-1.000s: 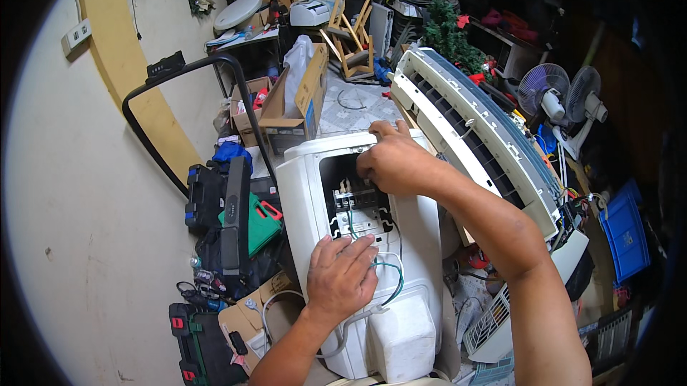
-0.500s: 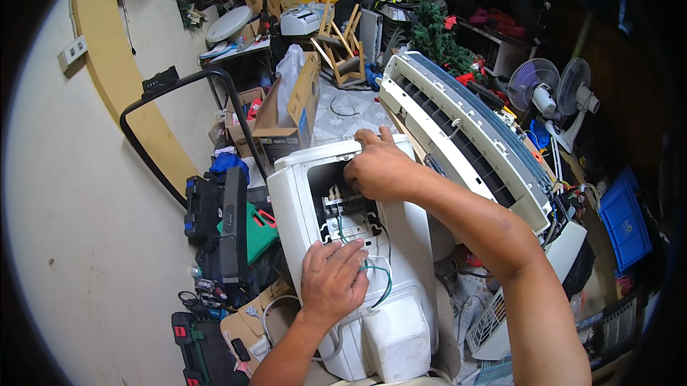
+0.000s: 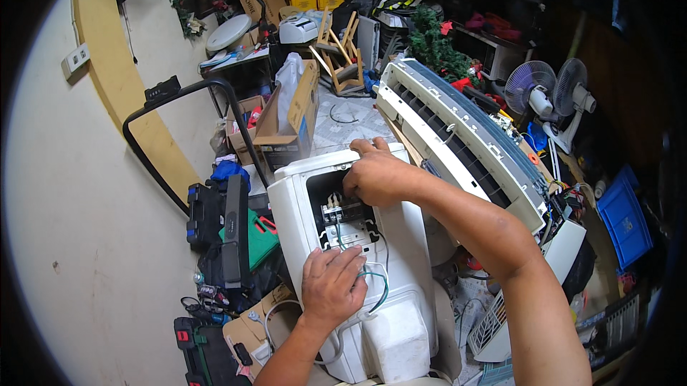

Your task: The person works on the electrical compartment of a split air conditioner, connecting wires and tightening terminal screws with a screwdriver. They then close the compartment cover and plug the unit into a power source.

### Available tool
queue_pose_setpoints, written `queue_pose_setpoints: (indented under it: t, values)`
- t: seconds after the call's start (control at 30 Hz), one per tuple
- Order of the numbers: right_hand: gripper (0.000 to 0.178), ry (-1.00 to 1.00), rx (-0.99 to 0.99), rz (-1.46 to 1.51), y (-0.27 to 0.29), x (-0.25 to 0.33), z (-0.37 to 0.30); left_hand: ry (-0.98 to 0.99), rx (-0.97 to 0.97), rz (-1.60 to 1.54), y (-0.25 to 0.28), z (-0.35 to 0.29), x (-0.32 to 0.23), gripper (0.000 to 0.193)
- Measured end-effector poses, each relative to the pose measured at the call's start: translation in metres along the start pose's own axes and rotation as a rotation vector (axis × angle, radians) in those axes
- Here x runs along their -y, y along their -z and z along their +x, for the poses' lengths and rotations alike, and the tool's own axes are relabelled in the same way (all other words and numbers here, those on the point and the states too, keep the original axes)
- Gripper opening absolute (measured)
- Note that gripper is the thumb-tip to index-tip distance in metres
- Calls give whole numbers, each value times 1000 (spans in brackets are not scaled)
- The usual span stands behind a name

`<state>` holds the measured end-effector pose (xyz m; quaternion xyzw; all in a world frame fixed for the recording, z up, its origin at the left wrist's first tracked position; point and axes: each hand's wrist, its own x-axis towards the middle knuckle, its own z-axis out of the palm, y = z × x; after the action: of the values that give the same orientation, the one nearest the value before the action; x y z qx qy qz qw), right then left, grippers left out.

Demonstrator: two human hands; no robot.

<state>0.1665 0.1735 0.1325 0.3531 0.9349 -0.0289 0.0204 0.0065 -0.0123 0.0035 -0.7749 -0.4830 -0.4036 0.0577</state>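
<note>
Left hand (image 3: 333,287) lies unclenched on the white housing (image 3: 408,257), just near-side of the terminal block (image 3: 342,213). Right hand (image 3: 376,177) curls over the opening's far right corner, can't tell its grip. Housing's centre, long cream unit (image 3: 451,160) right

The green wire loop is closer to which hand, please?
Left: the left hand lies beside the green wire loop; the right hand is farther away, at the rectangular opening.
</note>
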Motion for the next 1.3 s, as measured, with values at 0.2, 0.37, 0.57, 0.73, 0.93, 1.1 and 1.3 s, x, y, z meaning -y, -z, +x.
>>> queue_pose_setpoints:
  t: [0.2, 0.37, 0.57, 0.73, 0.93, 1.1, 1.3]
  values:
    - [22, -31, -82, -158, -8, 6, -3, -9, -8, -13, 0, 2, 3, 37]
    - [20, 20, -52, -148, -6, 1, -3, 18, 6, -42, -2, 1, 4, 37]
    - [14, 67, -139, -41, -9, -3, -9, 18, -22, -45, -4, -1, 3, 37]
    - [12, 128, -149, -50, -11, -10, -10, 11, -23, -28, -5, -1, 2, 37]
    - [12, 151, -207, -64, -15, -10, -11, 9, -29, -25, -4, -4, 1, 37]
    - [16, 169, -191, -55, -15, -12, -14, 5, -31, -14, -3, -4, -1, 37]
    - [18, 216, -238, -5, -18, -14, -14, 8, -31, -9, -3, -3, -3, 37]
